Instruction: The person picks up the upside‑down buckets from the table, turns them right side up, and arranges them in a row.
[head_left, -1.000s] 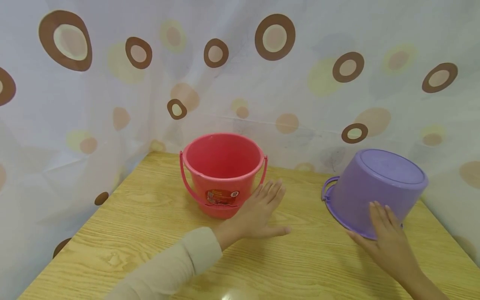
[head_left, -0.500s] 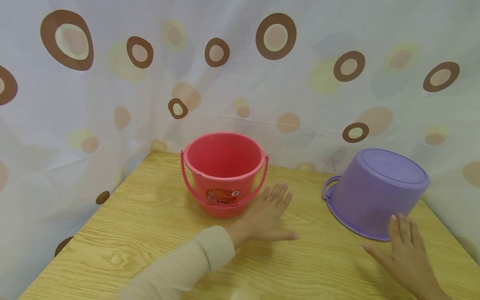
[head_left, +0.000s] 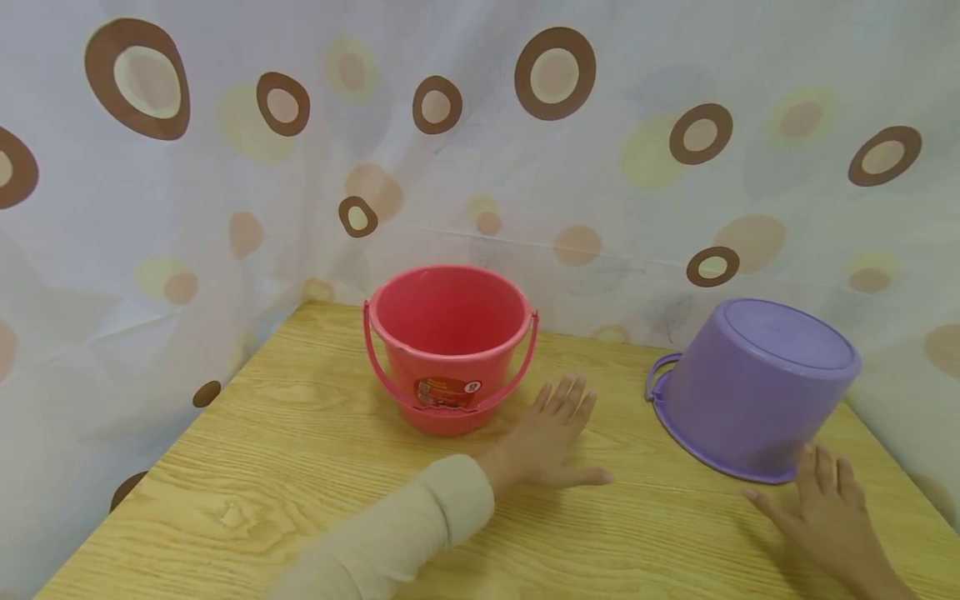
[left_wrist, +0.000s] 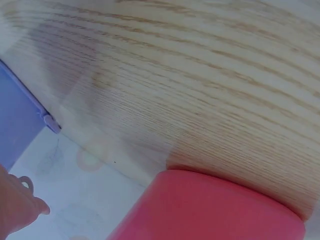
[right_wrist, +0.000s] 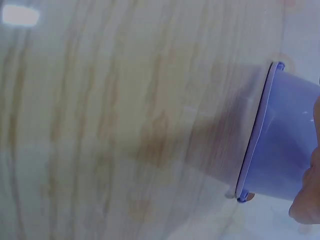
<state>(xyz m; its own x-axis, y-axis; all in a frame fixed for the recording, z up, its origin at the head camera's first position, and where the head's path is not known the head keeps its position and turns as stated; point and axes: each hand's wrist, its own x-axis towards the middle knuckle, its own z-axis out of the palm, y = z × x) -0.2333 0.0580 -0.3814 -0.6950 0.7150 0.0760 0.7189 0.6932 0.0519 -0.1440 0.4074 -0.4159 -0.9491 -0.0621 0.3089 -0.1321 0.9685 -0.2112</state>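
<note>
A red bucket [head_left: 450, 367] stands upright on the wooden table with its handle hanging down in front. To the right, a purple bucket [head_left: 750, 392] sits upside down, rim on the table and handle sticking out at its left. My left hand [head_left: 551, 442] is spread, palm down, just right of the red bucket and apart from it. My right hand [head_left: 832, 521], fingers extended, is in front of the purple bucket; whether its fingertips touch it I cannot tell. Parts of both hands show at the wrist views' edges. Neither hand holds anything.
The wooden table [head_left: 300, 467] reaches back to a pale curtain [head_left: 480, 167] with brown and yellow circles, which also hangs along both sides. Between the two buckets lies a stretch of table.
My right hand has drawn back from the purple bucket, down and to the right. My left hand has shifted slightly right, away from the red bucket. Both buckets stay in place.
</note>
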